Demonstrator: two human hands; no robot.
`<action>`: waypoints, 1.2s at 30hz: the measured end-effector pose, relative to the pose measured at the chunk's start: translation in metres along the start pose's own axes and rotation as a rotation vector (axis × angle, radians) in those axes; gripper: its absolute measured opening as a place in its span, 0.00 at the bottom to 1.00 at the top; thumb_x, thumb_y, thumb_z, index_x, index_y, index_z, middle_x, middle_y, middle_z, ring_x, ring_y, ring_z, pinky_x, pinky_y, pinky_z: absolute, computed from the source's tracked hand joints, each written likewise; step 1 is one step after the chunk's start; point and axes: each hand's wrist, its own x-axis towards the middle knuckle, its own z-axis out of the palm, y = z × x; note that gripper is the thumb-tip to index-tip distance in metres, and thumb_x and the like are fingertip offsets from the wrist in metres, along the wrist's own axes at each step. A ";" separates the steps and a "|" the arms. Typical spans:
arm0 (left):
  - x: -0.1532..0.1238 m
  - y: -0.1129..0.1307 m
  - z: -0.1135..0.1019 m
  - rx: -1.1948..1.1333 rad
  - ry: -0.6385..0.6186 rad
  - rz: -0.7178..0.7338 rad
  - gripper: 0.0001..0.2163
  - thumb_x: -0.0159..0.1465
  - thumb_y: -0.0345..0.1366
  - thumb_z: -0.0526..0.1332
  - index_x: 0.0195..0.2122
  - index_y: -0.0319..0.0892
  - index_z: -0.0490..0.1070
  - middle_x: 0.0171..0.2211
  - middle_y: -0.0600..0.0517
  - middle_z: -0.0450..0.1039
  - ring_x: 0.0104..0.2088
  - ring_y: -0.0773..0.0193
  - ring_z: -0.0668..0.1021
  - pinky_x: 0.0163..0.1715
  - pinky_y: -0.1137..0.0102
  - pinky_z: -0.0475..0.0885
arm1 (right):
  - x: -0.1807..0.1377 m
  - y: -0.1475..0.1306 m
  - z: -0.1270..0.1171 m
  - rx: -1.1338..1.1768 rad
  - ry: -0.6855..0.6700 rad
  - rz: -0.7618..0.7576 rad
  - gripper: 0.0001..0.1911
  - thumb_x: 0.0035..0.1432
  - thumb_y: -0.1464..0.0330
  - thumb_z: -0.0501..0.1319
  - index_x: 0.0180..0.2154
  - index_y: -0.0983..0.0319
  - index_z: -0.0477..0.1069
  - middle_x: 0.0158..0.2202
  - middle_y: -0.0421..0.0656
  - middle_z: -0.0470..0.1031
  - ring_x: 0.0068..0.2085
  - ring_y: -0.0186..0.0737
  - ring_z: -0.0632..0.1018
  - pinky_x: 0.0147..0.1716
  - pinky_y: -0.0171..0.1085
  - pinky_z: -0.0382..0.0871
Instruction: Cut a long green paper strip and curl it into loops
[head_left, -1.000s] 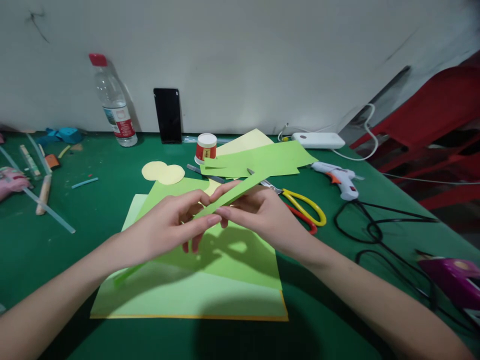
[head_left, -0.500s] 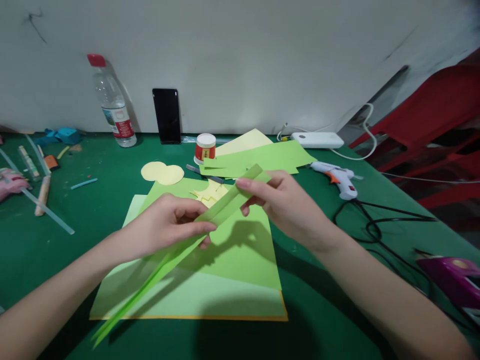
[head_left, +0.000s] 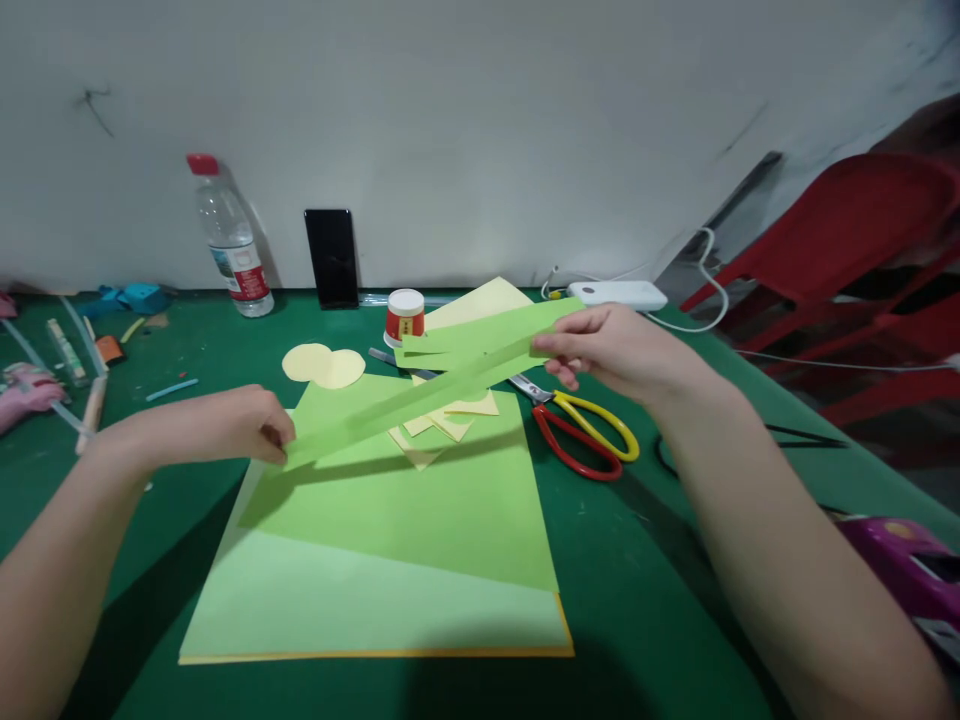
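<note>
A long strip of green paper (head_left: 405, 405) is stretched out between my two hands, its right end higher than its left. My left hand (head_left: 251, 425) pinches the left end. The right end sits between thumb and fingers of my right hand (head_left: 600, 345). Beneath the strip lies a green paper sheet (head_left: 420, 525) on top of a pale green sheet (head_left: 337, 610). Yellow paper scraps (head_left: 450, 420) rest on the green sheet, partly hidden by the strip. Scissors (head_left: 581, 430) with red and yellow handles lie below my right hand.
Two pale yellow paper circles (head_left: 324, 366) lie left of a small red-and-white tub (head_left: 405, 318). A bottle (head_left: 236, 250) and a phone (head_left: 331, 260) lean by the wall. Right are a power strip (head_left: 619, 294), a purple object (head_left: 900, 565) and cables; glue sticks (head_left: 90, 410) lie left.
My hands have moved apart, left hand leftward and right hand slightly right, drawing the strip out between them. The scissors now show; the glue gun is no longer visible. The view has tilted slightly.
</note>
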 end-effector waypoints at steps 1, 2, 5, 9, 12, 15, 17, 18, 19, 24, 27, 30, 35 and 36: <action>-0.001 -0.001 0.000 0.050 0.089 -0.047 0.09 0.57 0.37 0.58 0.23 0.43 0.74 0.21 0.54 0.72 0.20 0.67 0.71 0.16 0.76 0.61 | 0.001 0.001 0.004 0.030 0.000 0.002 0.12 0.40 0.64 0.69 0.17 0.65 0.70 0.14 0.38 0.69 0.14 0.25 0.66 0.13 0.29 0.59; -0.001 0.001 0.000 0.096 0.201 -0.095 0.10 0.59 0.37 0.55 0.30 0.41 0.75 0.28 0.50 0.74 0.24 0.63 0.73 0.18 0.75 0.63 | 0.001 0.001 0.010 0.059 -0.008 0.007 0.11 0.40 0.65 0.69 0.19 0.65 0.71 0.15 0.38 0.70 0.14 0.25 0.67 0.13 0.28 0.60; 0.004 0.028 0.005 0.157 0.462 -0.127 0.15 0.63 0.39 0.50 0.47 0.38 0.67 0.46 0.44 0.70 0.43 0.51 0.72 0.34 0.66 0.69 | -0.002 0.002 0.038 0.113 -0.084 0.012 0.11 0.40 0.65 0.69 0.22 0.66 0.73 0.17 0.39 0.72 0.16 0.26 0.68 0.15 0.28 0.64; 0.013 0.075 0.023 0.129 0.822 0.291 0.11 0.62 0.35 0.56 0.44 0.37 0.68 0.41 0.45 0.74 0.42 0.60 0.74 0.44 0.66 0.68 | -0.019 0.001 0.079 0.179 -0.249 -0.001 0.12 0.42 0.63 0.67 0.23 0.66 0.73 0.22 0.41 0.74 0.21 0.29 0.73 0.18 0.29 0.68; 0.012 0.091 0.032 0.175 0.845 0.421 0.10 0.60 0.32 0.59 0.43 0.38 0.68 0.38 0.46 0.76 0.41 0.62 0.76 0.49 0.62 0.65 | -0.034 -0.003 0.095 0.254 -0.402 -0.028 0.09 0.48 0.65 0.64 0.28 0.65 0.75 0.24 0.40 0.74 0.25 0.30 0.74 0.25 0.30 0.70; 0.007 0.092 0.031 0.184 0.867 0.430 0.11 0.59 0.31 0.60 0.43 0.39 0.68 0.37 0.47 0.77 0.40 0.62 0.77 0.51 0.61 0.64 | -0.045 -0.010 0.096 0.290 -0.434 -0.055 0.06 0.51 0.67 0.62 0.31 0.63 0.76 0.27 0.39 0.75 0.29 0.29 0.75 0.29 0.30 0.70; 0.004 0.089 0.027 0.193 0.895 0.447 0.11 0.58 0.32 0.62 0.42 0.39 0.68 0.37 0.48 0.77 0.40 0.62 0.77 0.51 0.60 0.64 | -0.050 -0.014 0.094 0.275 -0.428 -0.067 0.06 0.52 0.68 0.62 0.31 0.62 0.76 0.27 0.38 0.74 0.31 0.29 0.74 0.31 0.29 0.69; 0.004 0.088 0.025 0.200 0.899 0.457 0.11 0.57 0.33 0.62 0.42 0.39 0.69 0.36 0.48 0.78 0.39 0.61 0.77 0.51 0.59 0.64 | -0.052 -0.015 0.093 0.260 -0.424 -0.073 0.05 0.52 0.68 0.62 0.30 0.62 0.75 0.27 0.38 0.73 0.31 0.29 0.74 0.32 0.29 0.69; 0.003 0.088 0.024 0.207 0.899 0.463 0.11 0.57 0.33 0.63 0.41 0.39 0.69 0.36 0.49 0.78 0.39 0.61 0.77 0.51 0.59 0.63 | -0.053 -0.017 0.092 0.241 -0.414 -0.080 0.05 0.51 0.68 0.62 0.30 0.62 0.75 0.27 0.38 0.73 0.31 0.29 0.73 0.32 0.29 0.69; 0.003 0.088 0.025 0.164 0.902 0.502 0.07 0.57 0.27 0.61 0.38 0.39 0.70 0.33 0.50 0.78 0.34 0.64 0.78 0.50 0.58 0.64 | -0.056 -0.018 0.093 0.048 -0.155 -0.303 0.04 0.48 0.68 0.64 0.28 0.62 0.71 0.28 0.38 0.72 0.28 0.30 0.72 0.28 0.31 0.67; 0.004 0.092 0.029 0.117 0.911 0.542 0.05 0.58 0.25 0.60 0.36 0.37 0.70 0.30 0.50 0.78 0.31 0.65 0.78 0.49 0.59 0.66 | -0.055 -0.014 0.095 -0.170 0.018 -0.664 0.06 0.46 0.71 0.65 0.29 0.63 0.70 0.29 0.40 0.71 0.28 0.30 0.70 0.27 0.32 0.66; 0.006 0.093 0.031 0.088 0.882 0.558 0.03 0.59 0.26 0.58 0.34 0.37 0.70 0.28 0.51 0.77 0.29 0.66 0.78 0.50 0.60 0.64 | -0.055 -0.012 0.096 -0.349 0.010 -0.901 0.03 0.49 0.75 0.63 0.29 0.64 0.71 0.30 0.42 0.72 0.31 0.31 0.72 0.29 0.32 0.67; 0.011 0.076 0.025 0.038 0.752 0.458 0.05 0.61 0.30 0.57 0.32 0.39 0.73 0.26 0.53 0.77 0.24 0.69 0.76 0.51 0.64 0.64 | -0.054 -0.019 0.077 -0.365 0.175 -0.845 0.05 0.50 0.76 0.61 0.26 0.62 0.71 0.27 0.39 0.72 0.30 0.33 0.72 0.28 0.34 0.66; 0.012 0.069 0.022 0.022 0.721 0.423 0.07 0.61 0.32 0.56 0.32 0.39 0.73 0.25 0.53 0.77 0.24 0.68 0.76 0.49 0.65 0.65 | -0.053 -0.021 0.069 -0.341 0.236 -0.825 0.06 0.50 0.76 0.61 0.26 0.61 0.70 0.27 0.39 0.72 0.30 0.33 0.72 0.27 0.34 0.66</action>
